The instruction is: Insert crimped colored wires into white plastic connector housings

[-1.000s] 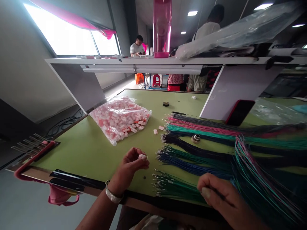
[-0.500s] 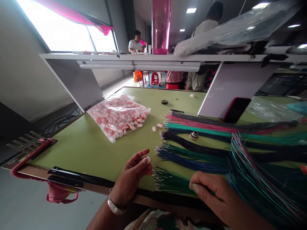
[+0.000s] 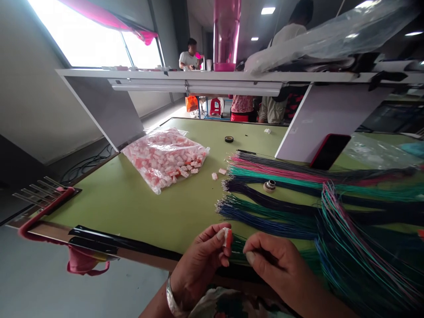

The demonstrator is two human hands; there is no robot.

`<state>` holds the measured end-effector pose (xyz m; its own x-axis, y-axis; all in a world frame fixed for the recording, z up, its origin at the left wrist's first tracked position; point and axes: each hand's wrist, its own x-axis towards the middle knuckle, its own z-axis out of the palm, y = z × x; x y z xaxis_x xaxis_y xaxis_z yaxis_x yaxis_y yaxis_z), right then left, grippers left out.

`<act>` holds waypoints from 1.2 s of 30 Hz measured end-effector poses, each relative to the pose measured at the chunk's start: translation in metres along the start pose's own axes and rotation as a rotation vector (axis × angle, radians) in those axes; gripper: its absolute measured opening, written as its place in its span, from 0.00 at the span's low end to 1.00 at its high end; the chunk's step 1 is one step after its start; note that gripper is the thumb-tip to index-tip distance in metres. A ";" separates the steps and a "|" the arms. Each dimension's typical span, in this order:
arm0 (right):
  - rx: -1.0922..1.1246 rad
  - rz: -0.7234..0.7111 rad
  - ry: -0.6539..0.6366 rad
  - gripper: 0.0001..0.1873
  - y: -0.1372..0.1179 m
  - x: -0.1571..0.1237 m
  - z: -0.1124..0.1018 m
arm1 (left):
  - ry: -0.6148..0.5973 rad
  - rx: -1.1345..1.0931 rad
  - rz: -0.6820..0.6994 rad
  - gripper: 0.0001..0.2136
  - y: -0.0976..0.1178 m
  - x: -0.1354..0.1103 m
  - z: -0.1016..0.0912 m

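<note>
My left hand (image 3: pixel 200 265) pinches a small white and orange plastic connector housing (image 3: pixel 227 237) between thumb and fingers. My right hand (image 3: pixel 273 265) is close beside it, its fingertips shut on a thin dark wire (image 3: pixel 261 256). The wire's tip is hidden between my hands. Under them lies a bundle of green crimped wires (image 3: pixel 238 249), partly covered. Further right, several bundles of blue, black, teal and pink wires (image 3: pixel 265 223) spread across the green table (image 3: pixel 132 212). Loose connector housings (image 3: pixel 214 176) lie beyond my hands, near a clear plastic bag full of them (image 3: pixel 164 160).
A red-cased phone (image 3: pixel 330 151) leans on a white shelf support. A tape roll (image 3: pixel 229 139) and a small metal ring (image 3: pixel 270 186) sit on the table. A metal comb rack (image 3: pixel 36 192) lies at the left edge. Several people stand beyond the shelf (image 3: pixel 198 76).
My left hand has moved right and closer to me, bringing the connector housing next to my right hand. My right hand has moved left with its wire, and the two hands now nearly touch.
</note>
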<state>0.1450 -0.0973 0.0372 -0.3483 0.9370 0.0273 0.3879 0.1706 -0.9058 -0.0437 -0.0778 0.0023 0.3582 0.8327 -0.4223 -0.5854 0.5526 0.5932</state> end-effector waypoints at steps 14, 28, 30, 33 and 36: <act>-0.136 -0.072 0.179 0.09 0.016 0.000 0.012 | -0.022 -0.034 -0.107 0.12 -0.012 -0.002 0.002; -0.187 -0.087 0.190 0.10 0.015 0.000 0.017 | -0.020 0.023 -0.049 0.12 -0.014 -0.005 0.005; -0.186 -0.088 0.200 0.10 0.014 -0.001 0.017 | -0.022 0.036 -0.022 0.11 -0.013 -0.006 0.006; -0.151 -0.080 0.204 0.10 0.012 -0.001 0.019 | -0.031 0.056 0.018 0.10 -0.015 -0.007 0.006; -0.055 -0.055 0.152 0.10 0.011 -0.001 0.021 | -0.048 0.094 0.027 0.08 -0.018 -0.009 0.008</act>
<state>0.1314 -0.1034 0.0183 -0.2388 0.9604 0.1434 0.4198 0.2353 -0.8766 -0.0308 -0.0951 0.0016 0.3791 0.8469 -0.3730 -0.5251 0.5288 0.6669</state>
